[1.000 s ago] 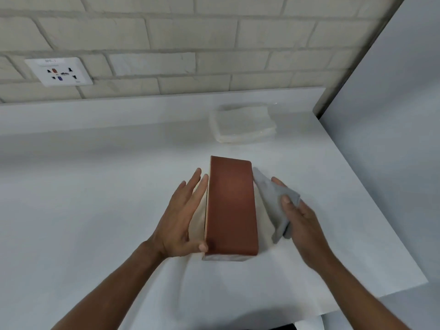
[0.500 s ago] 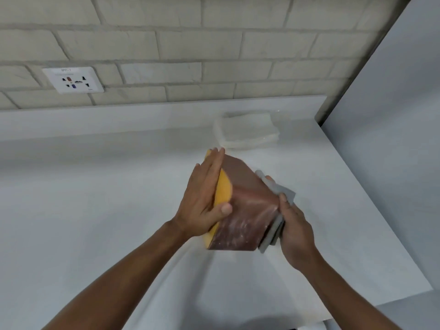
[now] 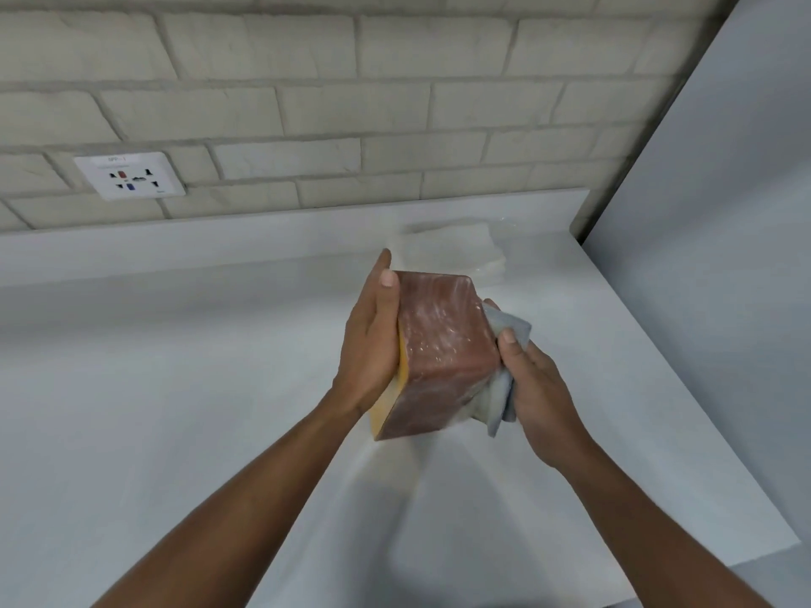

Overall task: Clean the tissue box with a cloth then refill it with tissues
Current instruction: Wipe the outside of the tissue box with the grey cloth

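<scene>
Tissue box (image 3: 443,353) was up between both hands, tilted over the white desk (image 3: 175,388). Its brown face was toward the camera with whitish smears on it, and a yellow side was turned left. Left hand (image 3: 373,344) had its grip clamped on that yellow side, palm against it and thumb hooked onto the brown face near the top corner. Right hand (image 3: 540,388) had its grip bunched around a grey-blue cloth (image 3: 511,333), thumb pinching it, holding it against the box's right side. Couldn't tell from my feed if the low corner touched the desk.

Just behind the box, a stack of white tissues (image 3: 452,247) sat near the desk's back edge, kinda blurry. Further out was a pale brick wall (image 3: 395,103) with a white socket plate (image 3: 129,175) off to the left, plus a plain grey panel (image 3: 724,256) on the right.
</scene>
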Demonstrator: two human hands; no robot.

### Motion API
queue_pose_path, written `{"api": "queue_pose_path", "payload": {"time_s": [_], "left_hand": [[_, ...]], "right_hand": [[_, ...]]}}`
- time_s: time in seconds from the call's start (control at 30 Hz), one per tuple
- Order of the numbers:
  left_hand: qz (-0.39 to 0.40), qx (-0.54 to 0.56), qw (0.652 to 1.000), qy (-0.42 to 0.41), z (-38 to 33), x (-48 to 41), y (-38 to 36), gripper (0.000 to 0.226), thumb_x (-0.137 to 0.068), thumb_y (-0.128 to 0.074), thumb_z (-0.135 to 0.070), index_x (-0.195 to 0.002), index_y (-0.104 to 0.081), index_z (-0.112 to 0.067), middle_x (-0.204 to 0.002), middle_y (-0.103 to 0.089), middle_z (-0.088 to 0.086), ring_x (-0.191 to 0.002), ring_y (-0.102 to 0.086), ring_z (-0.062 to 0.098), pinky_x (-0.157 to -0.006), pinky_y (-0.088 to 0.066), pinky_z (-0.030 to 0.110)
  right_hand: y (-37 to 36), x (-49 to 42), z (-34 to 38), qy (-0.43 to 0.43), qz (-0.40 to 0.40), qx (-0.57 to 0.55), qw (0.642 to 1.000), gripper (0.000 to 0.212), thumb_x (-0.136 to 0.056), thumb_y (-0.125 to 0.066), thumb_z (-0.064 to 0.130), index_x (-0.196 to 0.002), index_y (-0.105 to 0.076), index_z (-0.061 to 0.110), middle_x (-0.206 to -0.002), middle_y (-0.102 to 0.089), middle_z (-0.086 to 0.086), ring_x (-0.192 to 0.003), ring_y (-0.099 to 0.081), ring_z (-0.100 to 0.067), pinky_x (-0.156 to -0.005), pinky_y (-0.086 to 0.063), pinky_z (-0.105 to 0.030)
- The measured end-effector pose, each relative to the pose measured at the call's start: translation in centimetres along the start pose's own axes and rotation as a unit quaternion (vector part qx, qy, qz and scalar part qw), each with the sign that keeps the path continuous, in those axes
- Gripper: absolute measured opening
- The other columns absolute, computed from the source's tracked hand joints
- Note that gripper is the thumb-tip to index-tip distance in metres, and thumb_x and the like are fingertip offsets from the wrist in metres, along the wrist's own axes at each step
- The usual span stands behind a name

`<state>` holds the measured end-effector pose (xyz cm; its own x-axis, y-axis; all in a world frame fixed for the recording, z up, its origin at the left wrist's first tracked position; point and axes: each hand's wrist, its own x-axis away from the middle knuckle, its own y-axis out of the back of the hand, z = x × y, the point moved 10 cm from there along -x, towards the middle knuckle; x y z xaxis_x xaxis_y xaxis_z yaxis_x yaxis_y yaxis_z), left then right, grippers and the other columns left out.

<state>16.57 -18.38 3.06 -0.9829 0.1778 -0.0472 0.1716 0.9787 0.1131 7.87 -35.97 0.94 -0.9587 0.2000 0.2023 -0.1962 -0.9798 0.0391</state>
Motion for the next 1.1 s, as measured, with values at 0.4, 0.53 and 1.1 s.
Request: {"api": "queue_pose_path", "payload": {"time_s": [0.4, 0.53, 1.1], "left_hand": [[0.185, -0.053, 0.977, -0.093, 0.0, 1.8, 0.6, 0.149, -0.055, -0.061, -0.097, -0.159, 0.019, -0.026, -0.169, -0.002, -0.03, -0.158, -0.007, 0.001, -0.126, -0.016, 0.023], [0.165, -0.1, 0.973, -0.129, -0.3, 1.3, 1.0, 0.148, -0.052, -0.062, -0.099, -0.159, 0.013, -0.029, -0.161, -0.009, -0.043, -0.156, -0.014, -0.002, -0.128, -0.019, 0.034], [0.146, -0.101, 0.974, -0.14, -0.4, 0.7, 0.9, 0.134, -0.047, -0.064, -0.101, -0.155, -0.011, -0.042, -0.153, -0.036, -0.028, -0.145, -0.042, 0.013, -0.117, -0.038, 0.032]], "right_hand": [[0.6, -1.4, 2.2, 0.007, -0.061, -0.024, 0.998, 0.032, -0.103, -0.043, 0.043, -0.114, -0.068, 0.026, -0.087, -0.077, 0.01, -0.085, -0.074, -0.01, -0.07, -0.056, -0.022], [1.8, -2.1, 6.7, 0.082, -0.105, 0.0, 0.991, 0.029, -0.103, -0.042, 0.042, -0.115, -0.066, 0.032, -0.087, -0.075, 0.022, -0.089, -0.071, -0.001, -0.072, -0.053, -0.015], [-5.2, -4.5, 10.4, 0.171, 0.091, 0.454, 0.87, 0.038, -0.103, -0.04, 0.04, -0.139, -0.05, 0.036, -0.139, -0.047, 0.022, -0.131, -0.042, -0.004, -0.101, -0.035, -0.018]]}}
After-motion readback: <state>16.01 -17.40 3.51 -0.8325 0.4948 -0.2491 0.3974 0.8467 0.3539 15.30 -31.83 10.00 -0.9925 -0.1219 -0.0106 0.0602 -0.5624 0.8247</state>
